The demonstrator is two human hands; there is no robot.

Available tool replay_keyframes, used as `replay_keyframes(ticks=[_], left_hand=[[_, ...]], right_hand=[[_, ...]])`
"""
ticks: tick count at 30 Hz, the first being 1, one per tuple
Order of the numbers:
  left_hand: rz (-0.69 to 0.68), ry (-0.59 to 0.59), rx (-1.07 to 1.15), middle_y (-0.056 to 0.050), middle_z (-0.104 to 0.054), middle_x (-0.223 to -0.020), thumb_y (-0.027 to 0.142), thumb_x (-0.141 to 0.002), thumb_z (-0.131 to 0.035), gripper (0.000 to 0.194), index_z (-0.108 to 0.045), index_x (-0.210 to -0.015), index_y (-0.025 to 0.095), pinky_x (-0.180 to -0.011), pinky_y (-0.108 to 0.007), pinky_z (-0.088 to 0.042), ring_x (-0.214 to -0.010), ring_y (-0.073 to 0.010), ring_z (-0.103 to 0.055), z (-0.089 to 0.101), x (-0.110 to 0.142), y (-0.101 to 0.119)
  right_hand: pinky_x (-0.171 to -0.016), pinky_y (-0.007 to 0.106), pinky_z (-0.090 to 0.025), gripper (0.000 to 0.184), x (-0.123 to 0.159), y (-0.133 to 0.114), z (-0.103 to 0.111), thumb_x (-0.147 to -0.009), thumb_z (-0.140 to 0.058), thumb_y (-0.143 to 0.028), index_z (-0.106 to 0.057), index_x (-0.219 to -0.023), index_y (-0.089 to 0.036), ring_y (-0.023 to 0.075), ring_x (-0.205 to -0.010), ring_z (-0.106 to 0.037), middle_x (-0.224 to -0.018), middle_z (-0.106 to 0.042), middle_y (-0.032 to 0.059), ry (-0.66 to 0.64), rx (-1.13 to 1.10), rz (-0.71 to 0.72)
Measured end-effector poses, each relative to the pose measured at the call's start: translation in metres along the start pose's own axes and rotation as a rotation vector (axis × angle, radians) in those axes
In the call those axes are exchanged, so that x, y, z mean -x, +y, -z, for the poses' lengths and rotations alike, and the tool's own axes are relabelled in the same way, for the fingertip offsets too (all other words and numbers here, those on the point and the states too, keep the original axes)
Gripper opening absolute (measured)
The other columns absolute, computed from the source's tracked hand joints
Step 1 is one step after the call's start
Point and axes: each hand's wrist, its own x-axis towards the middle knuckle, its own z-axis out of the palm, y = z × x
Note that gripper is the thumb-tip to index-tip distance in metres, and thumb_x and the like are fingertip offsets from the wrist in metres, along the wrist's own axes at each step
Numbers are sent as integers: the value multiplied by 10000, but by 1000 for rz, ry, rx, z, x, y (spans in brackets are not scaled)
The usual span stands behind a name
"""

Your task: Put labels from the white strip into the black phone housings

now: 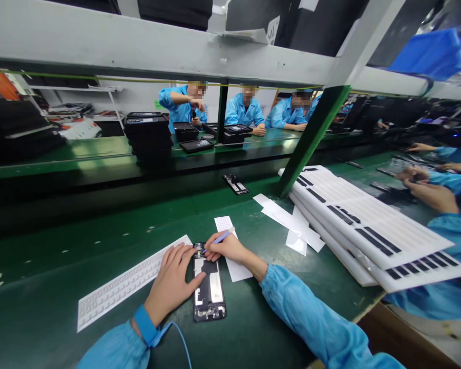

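Note:
An opened smartphone lies face down on the green bench, its inner parts and a white and black midsection exposed. My left hand lies over its left side, fingers stretched out and apart, with the thumb on the phone's middle and the fingertips by its upper end. Between the fingers of my right hand is a slim purple pen-like tool, its tip at the phone's top section. A long white sticker sheet reaches under or beside my left fingers. Another white sheet lies partly beneath my right hand.
A second opened phone lies farther back. White paper strips and a stack of white sheets with black strips are at right, beside a green post. A blue wrist-strap cord hangs from my left wrist. Co-workers sit opposite and at right.

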Motion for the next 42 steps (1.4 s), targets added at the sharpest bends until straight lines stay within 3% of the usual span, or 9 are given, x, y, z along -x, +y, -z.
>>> replay_keyframes(ticks=[12,17,23,27,31,34,42], left_hand=[[-17,6,-5,-81,-515,-1299,469,-878,-577,468,-524,-1271,221,-1085,-519,-327,-1246,-292,-424,-1,1,-2],[-70,25,-51,-64,-532,-1282,446,-894,-563,361,-607,-1210,279,-1084,-546,-310,-1243,-308,-428,1,1,-2],[-74,31,-90,-76,-436,-1411,472,-928,-511,424,-541,-1298,265,-1106,-540,-285,-1301,-309,-375,9,3,4],[51,224,-94,-115,-476,-1358,331,-949,-462,363,-510,-1276,179,-1105,-483,-314,-1268,-270,-419,23,24,-19],[184,335,-146,-113,-534,-1265,240,-921,-420,299,-544,-1189,190,-1050,-495,-358,-1205,-281,-478,40,58,-57],[197,304,-125,-113,-516,-1292,261,-900,-442,334,-530,-1215,193,-1037,-496,-374,-1219,-293,-467,47,75,-69],[170,123,-163,-84,-439,-1422,313,-916,-466,432,-480,-1338,223,-1092,-502,-326,-1327,-291,-379,44,74,-59]], right_hand=[[-505,218,-551,229,-3,1,-1,-598,-737,-288,-657,-726,-115,168,-546,-680,-620,-695,59,1,8,-9],[-500,228,-554,228,-3,2,-3,-585,-745,-280,-648,-708,-114,176,-541,-676,-614,-688,67,17,20,12],[-435,211,-529,248,8,-7,-4,-659,-692,-367,-571,-738,-165,144,-464,-629,-570,-653,14,148,-54,127],[-465,241,-550,348,12,-20,-28,-667,-754,-422,-588,-830,-164,181,-533,-667,-642,-685,48,45,-174,136],[-539,251,-574,370,-6,-23,-65,-644,-796,-426,-640,-823,-142,208,-662,-703,-736,-708,78,-93,-44,80],[-569,250,-582,260,-28,-17,-82,-678,-762,-364,-667,-786,-147,197,-667,-698,-715,-704,62,-91,61,89],[-585,247,-587,100,-52,4,-88,-732,-652,-241,-669,-793,-163,188,-646,-699,-675,-695,38,-57,229,119]])
